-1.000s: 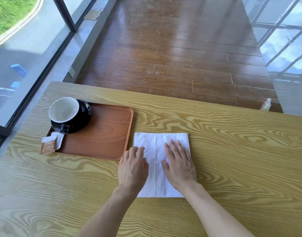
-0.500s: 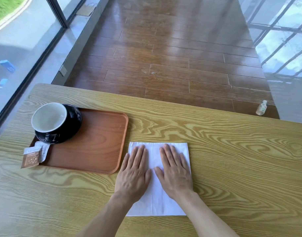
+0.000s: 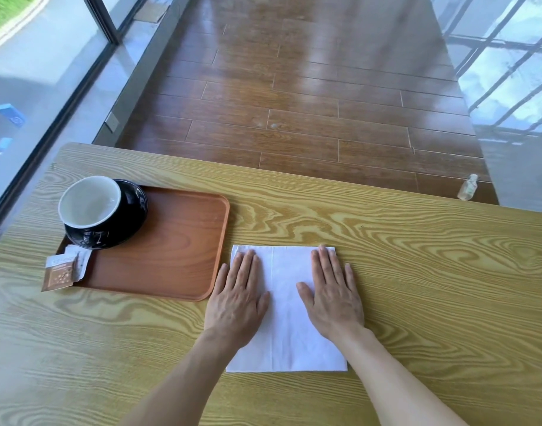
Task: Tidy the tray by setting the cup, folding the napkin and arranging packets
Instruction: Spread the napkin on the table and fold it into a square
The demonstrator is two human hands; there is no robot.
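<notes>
A white napkin lies flat on the wooden table, just right of the brown tray. A crease runs down its middle. My left hand presses flat on the napkin's left edge and my right hand presses flat on its right side, fingers extended. A black cup with a white inside sits on a black saucer in the tray's far left corner. A brown packet and a white packet lie over the tray's near left rim.
The table's far edge drops to a brown plank floor. A small clear bottle stands on the floor past the far right edge. Glass windows run along the left and the right.
My two hands have slid apart across the napkin, from side by side near the crease out to its left and right edges. The camera view has shifted slightly.
</notes>
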